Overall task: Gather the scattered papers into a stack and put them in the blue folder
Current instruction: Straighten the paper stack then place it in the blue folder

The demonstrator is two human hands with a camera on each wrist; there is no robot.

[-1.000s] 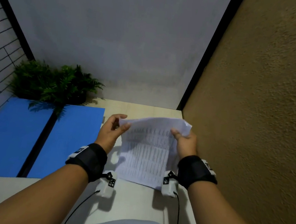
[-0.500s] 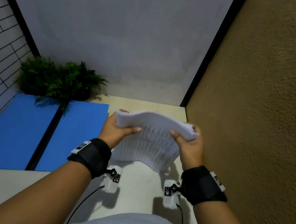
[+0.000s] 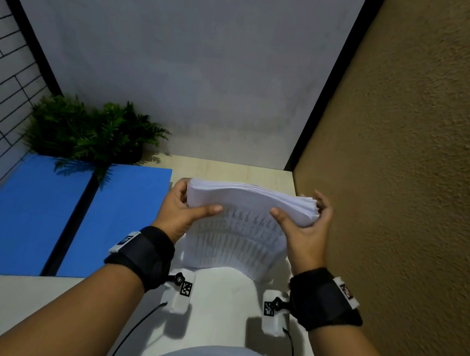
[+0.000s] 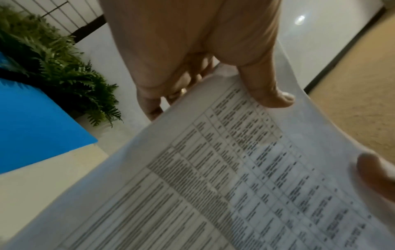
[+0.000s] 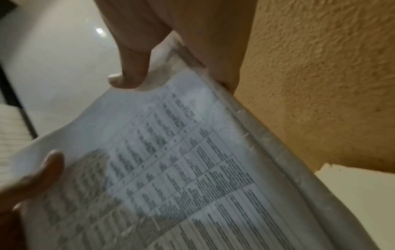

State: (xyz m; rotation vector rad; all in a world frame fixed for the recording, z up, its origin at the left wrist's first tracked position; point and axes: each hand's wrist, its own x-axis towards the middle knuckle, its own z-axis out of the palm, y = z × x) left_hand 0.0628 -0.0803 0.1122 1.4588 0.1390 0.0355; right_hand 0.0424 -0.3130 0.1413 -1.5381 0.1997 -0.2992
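While both hands hold it upright above the pale table, the stack of papers bows between them, just right of the open blue folder. Left hand pinches the stack's left top corner, thumb on the printed front, fingers behind. Right hand clamps the right top corner likewise. Beyond the folder stands 1 fern.

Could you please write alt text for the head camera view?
Both hands, left and right, hold a bowed stack of printed papers above a pale desk. An open blue folder lies to the left, a fern behind it.
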